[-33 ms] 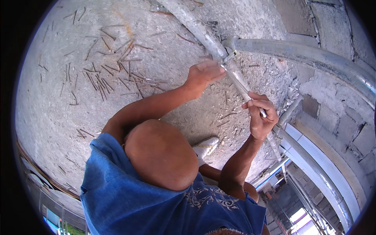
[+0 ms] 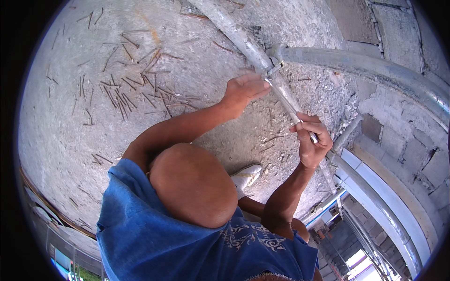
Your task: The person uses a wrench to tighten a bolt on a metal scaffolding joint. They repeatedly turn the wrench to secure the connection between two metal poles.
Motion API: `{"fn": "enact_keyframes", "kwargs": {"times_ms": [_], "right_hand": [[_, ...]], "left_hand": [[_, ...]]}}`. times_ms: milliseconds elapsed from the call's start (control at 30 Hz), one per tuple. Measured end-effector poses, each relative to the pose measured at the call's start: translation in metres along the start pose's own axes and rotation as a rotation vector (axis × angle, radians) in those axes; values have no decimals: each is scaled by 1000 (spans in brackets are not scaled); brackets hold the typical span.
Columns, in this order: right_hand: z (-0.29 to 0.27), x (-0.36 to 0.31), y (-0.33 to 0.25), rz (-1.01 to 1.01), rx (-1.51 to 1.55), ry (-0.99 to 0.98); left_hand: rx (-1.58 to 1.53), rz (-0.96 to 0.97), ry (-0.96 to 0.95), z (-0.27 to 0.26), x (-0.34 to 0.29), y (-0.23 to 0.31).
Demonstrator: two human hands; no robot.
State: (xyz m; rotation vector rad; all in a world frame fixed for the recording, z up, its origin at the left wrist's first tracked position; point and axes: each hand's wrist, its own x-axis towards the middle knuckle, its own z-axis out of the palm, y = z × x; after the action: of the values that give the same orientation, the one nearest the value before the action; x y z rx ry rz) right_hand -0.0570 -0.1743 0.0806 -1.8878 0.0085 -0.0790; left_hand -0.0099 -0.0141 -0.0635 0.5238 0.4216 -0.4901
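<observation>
A grey metal pole (image 2: 234,35) runs slantwise across the ground, and a metal clamp (image 2: 274,69) grips it where a second pipe meets it. My left hand (image 2: 244,91) is at the near side of this clamp, fingers pressed together and tips against the fitting; whatever they pinch is hidden. Further down the pole, my right hand (image 2: 313,140) is closed around the end of a slim shiny metal bar, which looks like a wrench (image 2: 291,108). The bar lies along the pole and reaches up toward my left fingertips.
Bent rusty nails (image 2: 119,98) lie scattered over the concrete ground on the left. A thick curved pipe (image 2: 365,65) goes off to the right, before a block wall (image 2: 408,140). More pipes (image 2: 379,201) stand at lower right. A white shoe (image 2: 247,175) is below my hands.
The wrench's end in my right hand has shifted very slightly down. Both hands stay in place.
</observation>
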Motion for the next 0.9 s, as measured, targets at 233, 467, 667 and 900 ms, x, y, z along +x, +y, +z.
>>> {"fn": "enact_keyframes", "kwargs": {"times_ms": [233,467,667,900], "right_hand": [[-3,-9,12,28,-85,52],[18,22,-14,58,-160,-6],[53,81,-20,52,-392,-205],[189,106,68,-250,-803,-398]], "left_hand": [[28,-1,-17,0,0,-1],[99,-49,22,0,1,6],[214,-53,116,-20,6,26],[209,402,425,-73,5,69]]}}
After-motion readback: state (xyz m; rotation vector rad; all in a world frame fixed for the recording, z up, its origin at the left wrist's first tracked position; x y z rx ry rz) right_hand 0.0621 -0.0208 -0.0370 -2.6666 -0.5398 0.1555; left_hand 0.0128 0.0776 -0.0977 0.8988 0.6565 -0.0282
